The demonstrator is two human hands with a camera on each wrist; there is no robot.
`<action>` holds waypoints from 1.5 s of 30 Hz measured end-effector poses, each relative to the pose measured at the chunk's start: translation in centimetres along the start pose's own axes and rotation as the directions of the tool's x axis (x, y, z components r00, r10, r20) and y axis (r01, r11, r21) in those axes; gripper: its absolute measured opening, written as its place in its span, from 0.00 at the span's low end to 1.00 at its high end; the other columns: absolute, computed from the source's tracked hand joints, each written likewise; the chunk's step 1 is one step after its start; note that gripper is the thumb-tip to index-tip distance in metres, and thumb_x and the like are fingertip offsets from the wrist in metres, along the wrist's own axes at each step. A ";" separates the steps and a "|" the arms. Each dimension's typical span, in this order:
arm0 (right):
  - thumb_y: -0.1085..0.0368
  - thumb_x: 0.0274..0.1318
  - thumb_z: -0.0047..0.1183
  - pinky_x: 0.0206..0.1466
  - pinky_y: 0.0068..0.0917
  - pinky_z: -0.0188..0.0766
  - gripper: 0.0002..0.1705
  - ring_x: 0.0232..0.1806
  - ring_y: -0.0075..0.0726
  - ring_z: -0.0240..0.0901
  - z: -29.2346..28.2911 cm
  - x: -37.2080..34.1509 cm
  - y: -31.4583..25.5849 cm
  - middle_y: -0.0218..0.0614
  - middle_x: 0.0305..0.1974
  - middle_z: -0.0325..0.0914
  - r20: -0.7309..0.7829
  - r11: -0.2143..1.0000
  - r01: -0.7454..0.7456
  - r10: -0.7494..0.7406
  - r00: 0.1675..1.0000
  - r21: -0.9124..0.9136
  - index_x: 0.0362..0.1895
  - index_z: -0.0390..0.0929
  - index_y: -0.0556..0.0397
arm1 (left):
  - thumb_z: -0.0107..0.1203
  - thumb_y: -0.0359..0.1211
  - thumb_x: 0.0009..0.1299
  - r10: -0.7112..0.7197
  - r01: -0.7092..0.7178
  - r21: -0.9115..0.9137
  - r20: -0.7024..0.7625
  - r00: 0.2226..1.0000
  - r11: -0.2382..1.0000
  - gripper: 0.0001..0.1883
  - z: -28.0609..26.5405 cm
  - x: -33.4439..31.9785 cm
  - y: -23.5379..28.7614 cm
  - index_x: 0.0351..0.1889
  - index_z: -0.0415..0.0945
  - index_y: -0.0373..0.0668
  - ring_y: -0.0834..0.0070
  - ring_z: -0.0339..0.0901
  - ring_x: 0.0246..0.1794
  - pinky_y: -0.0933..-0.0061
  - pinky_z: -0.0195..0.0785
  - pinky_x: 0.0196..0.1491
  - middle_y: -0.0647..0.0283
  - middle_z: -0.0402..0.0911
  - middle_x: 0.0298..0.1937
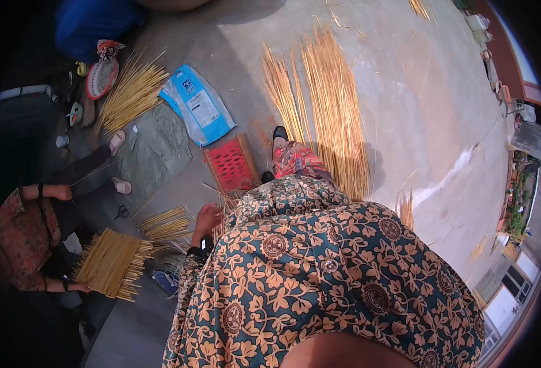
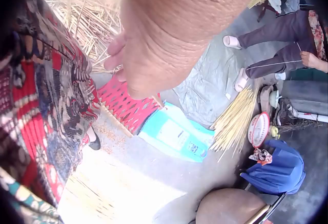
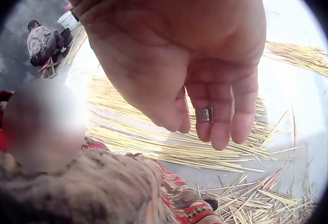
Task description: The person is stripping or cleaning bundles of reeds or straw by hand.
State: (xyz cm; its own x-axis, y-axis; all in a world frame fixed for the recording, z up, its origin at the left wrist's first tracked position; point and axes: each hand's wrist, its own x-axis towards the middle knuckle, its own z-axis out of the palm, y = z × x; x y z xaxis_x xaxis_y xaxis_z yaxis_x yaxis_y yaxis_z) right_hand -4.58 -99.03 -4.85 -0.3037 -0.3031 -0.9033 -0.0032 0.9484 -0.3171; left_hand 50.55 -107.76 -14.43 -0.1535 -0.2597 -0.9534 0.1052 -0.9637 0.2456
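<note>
My left hand (image 1: 208, 219) hangs at my left side, its fingers loosely bent with nothing visible in them. In the left wrist view it overlaps loose straw pieces (image 2: 84, 29) and the edge of a low stool with a red woven seat (image 2: 128, 106). My right hand (image 3: 205, 80), a ring on one finger, hangs with relaxed fingers and holds nothing. Beyond it in the right wrist view lie long yellow straw stalks (image 3: 128, 121) on the ground. The head view hides the right hand.
Another person (image 1: 28, 239) sits at the left, touching a straw mat (image 1: 114, 264). A blue and white bag (image 1: 200, 107) lies by the stool and a grey-green sheet (image 1: 154, 153). Scissors (image 1: 121, 212) lie near the mat. Long stalks (image 1: 335, 104) spread ahead.
</note>
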 end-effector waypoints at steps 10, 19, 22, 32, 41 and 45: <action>0.61 0.60 0.48 0.22 0.21 0.65 0.06 0.20 0.21 0.66 -5.0 3.7 -17.5 0.24 0.24 0.70 -0.046 0.999 -0.028 0.026 0.999 -0.039 0.34 0.72 0.48 | 0.49 0.43 0.73 0.142 -0.174 0.258 0.138 0.980 0.951 0.20 13.8 0.8 20.5 0.58 0.68 0.45 0.74 0.78 0.40 0.68 0.70 0.48 0.62 0.80 0.49; 0.59 0.59 0.52 0.28 0.20 0.68 0.12 0.25 0.21 0.69 -4.2 14.9 -27.4 0.24 0.28 0.73 0.004 0.986 -0.159 0.159 0.987 -0.058 0.45 0.73 0.48 | 0.49 0.40 0.74 -0.046 -0.089 0.295 0.422 0.905 0.951 0.19 29.6 14.0 33.6 0.59 0.68 0.42 0.76 0.77 0.41 0.74 0.71 0.46 0.63 0.79 0.47; 0.58 0.57 0.54 0.31 0.24 0.70 0.17 0.29 0.25 0.72 -3.4 21.9 -26.4 0.30 0.31 0.75 0.019 0.982 -0.156 0.159 0.987 -0.110 0.49 0.72 0.51 | 0.47 0.40 0.75 -0.117 -0.030 0.304 0.453 0.884 0.952 0.19 36.2 17.5 34.3 0.59 0.67 0.42 0.76 0.77 0.42 0.75 0.70 0.46 0.62 0.78 0.48; 0.56 0.43 0.64 0.61 0.37 0.65 0.42 0.58 0.54 0.68 -3.6 47.8 -19.5 0.55 0.55 0.70 -0.175 0.976 -0.028 -0.011 0.984 -0.217 0.62 0.64 0.57 | 0.45 0.38 0.75 -0.420 0.233 0.532 0.262 0.869 0.814 0.18 46.2 29.0 24.2 0.58 0.67 0.39 0.77 0.76 0.42 0.76 0.69 0.48 0.60 0.78 0.48; 0.50 0.34 0.70 0.68 0.39 0.57 0.58 0.68 0.53 0.55 -4.5 60.2 -13.7 0.51 0.66 0.56 -0.184 0.845 -0.191 0.112 0.976 -0.500 0.69 0.53 0.52 | 0.44 0.36 0.76 -0.497 0.407 0.307 0.333 0.801 0.861 0.16 50.3 29.2 24.6 0.57 0.68 0.37 0.76 0.76 0.43 0.73 0.67 0.51 0.60 0.78 0.44; 0.46 0.33 0.72 0.67 0.41 0.58 0.55 0.67 0.51 0.57 -2.7 60.3 -13.8 0.47 0.64 0.60 -0.228 0.887 -0.235 0.153 0.962 -0.398 0.66 0.57 0.47 | 0.44 0.36 0.76 -0.534 0.443 0.310 0.342 0.774 0.841 0.16 50.5 28.8 24.8 0.57 0.68 0.38 0.76 0.75 0.45 0.72 0.67 0.52 0.60 0.78 0.44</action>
State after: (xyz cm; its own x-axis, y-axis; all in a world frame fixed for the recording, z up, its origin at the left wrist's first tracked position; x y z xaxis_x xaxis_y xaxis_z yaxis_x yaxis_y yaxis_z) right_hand -25.45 -130.13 -54.13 -0.5098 -0.1250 -0.8512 -0.3104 0.9495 0.0464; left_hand -0.89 -142.31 -26.95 -0.5104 0.2918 -0.8089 -0.2845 -0.9450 -0.1613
